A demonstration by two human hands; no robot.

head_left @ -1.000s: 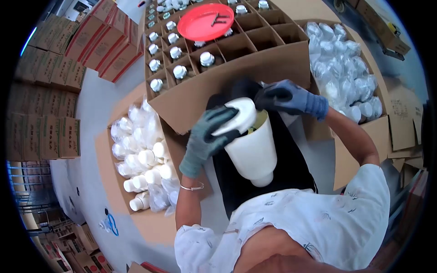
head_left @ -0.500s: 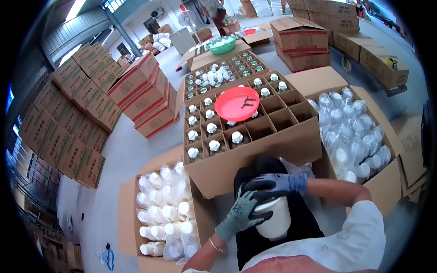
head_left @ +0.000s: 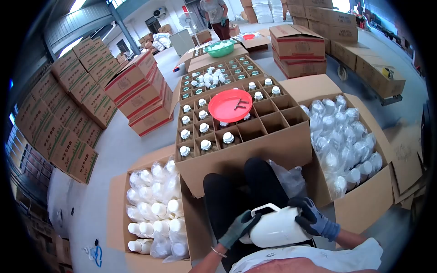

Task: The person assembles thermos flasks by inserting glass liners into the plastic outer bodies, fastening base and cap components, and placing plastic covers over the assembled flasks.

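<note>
A white jug with a loop handle, like a thermos jug (head_left: 278, 229), lies sideways across my lap. My left hand (head_left: 240, 229), in a grey-green glove with dark fingertips, is closed around its left end by the handle. At the other end my right hand (head_left: 315, 218), in a blue-grey glove with dark fingers, grips the body. In front of my knees stands a divided carton (head_left: 246, 157) with white-capped bottles in several cells. A red plastic dish (head_left: 223, 109) holding small dark pieces rests on top of it.
On my left is a carton (head_left: 119, 214) of white bottles, some bagged. Another carton (head_left: 364, 195) of bagged white jugs or bottles sits on the right. A green basin (head_left: 219, 50) is farther back. A person (head_left: 215, 16) stands beyond it. Carton stacks (head_left: 141, 95) line the left.
The jug has turned from upright to lying sideways, and its handle now shows. My right hand moved from its top to the right end. The person at the back stands more upright.
</note>
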